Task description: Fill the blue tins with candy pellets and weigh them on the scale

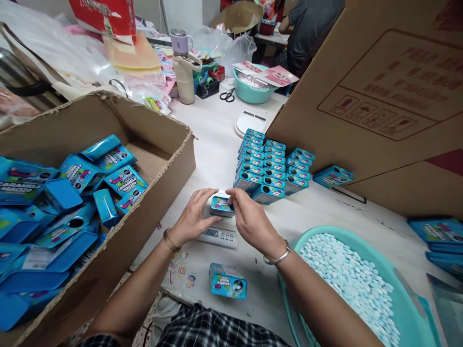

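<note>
A small blue candy box stands on a white digital scale, whose display is lit. My left hand curls around the box's left side, thumb in front and fingers behind. At the right end of its top, my right hand has its fingers pinched together beside the dark opening. Whatever those fingertips may hold is hidden. Nearer to me lies another blue candy box, with pale candies showing in its round opening. Rows of similar boxes stand beyond my hands.
A cardboard carton of blue boxes stands at left. To the right is a teal basin of pale blue candies. A large carton rises behind it. Scissors, a tumbler and another basin are farther back, near another person.
</note>
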Demonstrator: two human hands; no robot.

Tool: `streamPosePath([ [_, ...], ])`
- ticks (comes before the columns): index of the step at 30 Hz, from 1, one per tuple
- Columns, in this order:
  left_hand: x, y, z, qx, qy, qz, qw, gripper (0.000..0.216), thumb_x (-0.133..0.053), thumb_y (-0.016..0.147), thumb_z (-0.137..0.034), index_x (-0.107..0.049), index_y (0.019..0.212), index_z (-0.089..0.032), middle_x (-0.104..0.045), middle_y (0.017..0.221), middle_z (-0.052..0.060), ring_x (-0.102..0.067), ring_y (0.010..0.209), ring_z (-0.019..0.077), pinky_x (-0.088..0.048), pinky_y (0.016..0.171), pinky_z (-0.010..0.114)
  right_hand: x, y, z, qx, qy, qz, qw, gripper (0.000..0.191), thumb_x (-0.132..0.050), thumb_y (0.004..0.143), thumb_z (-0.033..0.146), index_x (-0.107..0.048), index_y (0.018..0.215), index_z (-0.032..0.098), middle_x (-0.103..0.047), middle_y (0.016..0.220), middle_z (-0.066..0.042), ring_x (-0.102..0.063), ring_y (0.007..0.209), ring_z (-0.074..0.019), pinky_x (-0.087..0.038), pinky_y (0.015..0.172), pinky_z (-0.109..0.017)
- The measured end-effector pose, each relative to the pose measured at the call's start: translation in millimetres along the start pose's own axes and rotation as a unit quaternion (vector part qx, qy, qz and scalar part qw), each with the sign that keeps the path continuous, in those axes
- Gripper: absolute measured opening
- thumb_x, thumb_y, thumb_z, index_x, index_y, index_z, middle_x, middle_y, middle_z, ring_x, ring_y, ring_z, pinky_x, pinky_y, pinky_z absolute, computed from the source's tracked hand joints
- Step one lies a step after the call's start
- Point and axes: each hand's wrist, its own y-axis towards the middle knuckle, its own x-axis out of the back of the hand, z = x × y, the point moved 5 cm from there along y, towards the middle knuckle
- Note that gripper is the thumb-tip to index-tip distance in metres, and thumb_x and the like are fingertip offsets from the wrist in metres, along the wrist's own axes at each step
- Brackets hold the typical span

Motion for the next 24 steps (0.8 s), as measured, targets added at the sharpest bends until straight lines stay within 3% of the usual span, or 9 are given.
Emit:
streamPosePath([
  [8, 1, 0, -1, 0.001, 0.007, 0.004, 1.0, 0.065, -0.073, 0.085, -0.035, -0.046, 0.143, -0.026, -0.052, 0.14, 0.01, -0.046, 0.134, 0.0278, -0.039, 0.114, 0.047, 5, 6, 5, 0.001, 0.005, 0.0, 1.0, 0.032, -0.031, 0.101, 0.022, -0.049, 0.127, 0.019, -0.063, 0.11, -0.01, -0.06, 0.097, -0.0221, -0.045, 0.086, -0.037],
  [11, 4, -3, -1, 0.003, 0.014, 0.006, 1.0, 0.065, -0.073, 0.085, -0.034, -0.046, 0.143, -0.025, -0.052, 0.14, 0.011, -0.047, 0.134, 0.0278, -0.039, 0.114, 0.046, 28, -1, -1, 0.001, 0.069, -0.062, 0.996, 0.028, -0.036, 0.101, 0.025, -0.053, 0.123, 0.02, -0.063, 0.104, -0.007, -0.059, 0.097, -0.0199, -0.045, 0.087, -0.035],
  [13, 8, -5, -3, -0.004, 0.018, 0.004, 1.0, 0.066, -0.073, 0.085, -0.034, -0.045, 0.144, -0.025, -0.052, 0.14, 0.011, -0.047, 0.134, 0.0276, -0.039, 0.114, 0.046, 51, -14, -11, -0.035, 0.134, -0.116, 0.984, 0.026, -0.043, 0.099, 0.027, -0.056, 0.121, 0.022, -0.063, 0.102, -0.005, -0.057, 0.079, -0.0153, -0.046, 0.072, -0.03],
  [15, 12, -6, -6, -0.011, 0.024, -0.001, 1.0, 0.066, -0.073, 0.086, -0.035, -0.044, 0.145, -0.026, -0.051, 0.141, 0.011, -0.046, 0.134, 0.0277, -0.038, 0.114, 0.046, 75, -35, -25, -0.089, 0.209, -0.169, 0.959, 0.026, -0.051, 0.095, 0.027, -0.058, 0.12, 0.025, -0.063, 0.102, -0.004, -0.044, 0.057, -0.0094, -0.036, 0.05, -0.025],
  [18, 19, -4, -13, -0.016, 0.037, -0.01, 0.999, 0.065, -0.071, 0.087, -0.036, -0.043, 0.145, -0.027, -0.051, 0.142, 0.01, -0.045, 0.135, 0.0277, -0.039, 0.114, 0.047, 107, -79, -41, -0.14, 0.302, -0.255, 0.908, 0.028, -0.06, 0.085, 0.022, -0.063, 0.114, 0.025, -0.062, 0.1, -0.003, -0.029, 0.047, -0.0054, -0.023, 0.041, -0.023],
  [24, 28, 8, -33, -0.045, 0.074, -0.023, 0.996, 0.062, -0.069, 0.089, -0.037, -0.043, 0.144, -0.027, -0.053, 0.139, 0.01, -0.048, 0.132, 0.0268, -0.041, 0.112, 0.045, 133, -176, -69, -0.258, 0.374, -0.365, 0.813, 0.029, -0.071, 0.071, 0.018, -0.069, 0.1, 0.023, -0.059, 0.094, -0.004, -0.033, 0.055, -0.0065, -0.032, 0.043, -0.018],
])
